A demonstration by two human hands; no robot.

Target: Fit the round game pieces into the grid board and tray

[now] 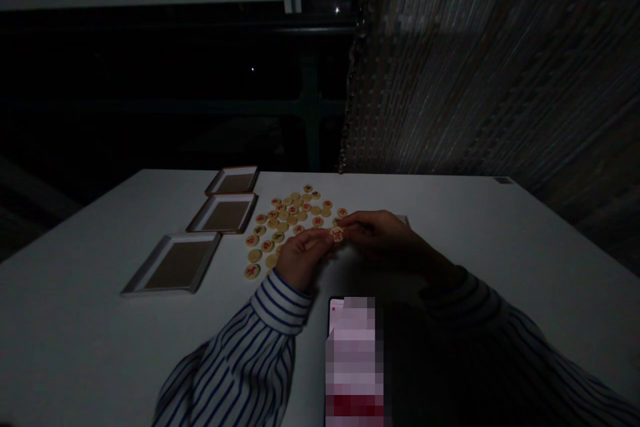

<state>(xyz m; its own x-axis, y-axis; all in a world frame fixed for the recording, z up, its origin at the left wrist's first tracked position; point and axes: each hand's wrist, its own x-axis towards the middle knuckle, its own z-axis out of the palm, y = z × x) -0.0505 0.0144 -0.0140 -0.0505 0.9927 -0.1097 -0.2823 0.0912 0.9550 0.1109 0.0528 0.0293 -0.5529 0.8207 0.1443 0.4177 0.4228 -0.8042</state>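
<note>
Head view: the left hand (301, 259) pinches a round, pale disc with a red character (337, 234) between its fingers; the right hand (384, 235) meets it, though dimness hides whether those fingers grip. Beyond and left of the fingers, loose yellowish discs (293, 220) cover the white bench (505, 247); farther left lie three shallow rectangular trays (223, 216).

Left hand (301, 257) grips a round, cream-coloured disc with a red character (337, 234); the fingertips of the right hand (380, 232) are at the disc's right edge. Both wrists emerge from blue-and-white striped sleeves (281, 303). Beyond, similar loose cream discs (291, 220), some marked red or dark, cover part of the white tabletop (500, 240). At left, three shallow rectangular trays with brown floors (175, 265) form a receding row. Foreground: a lit rectangular phone, its screen pixelated (353, 347).
</note>
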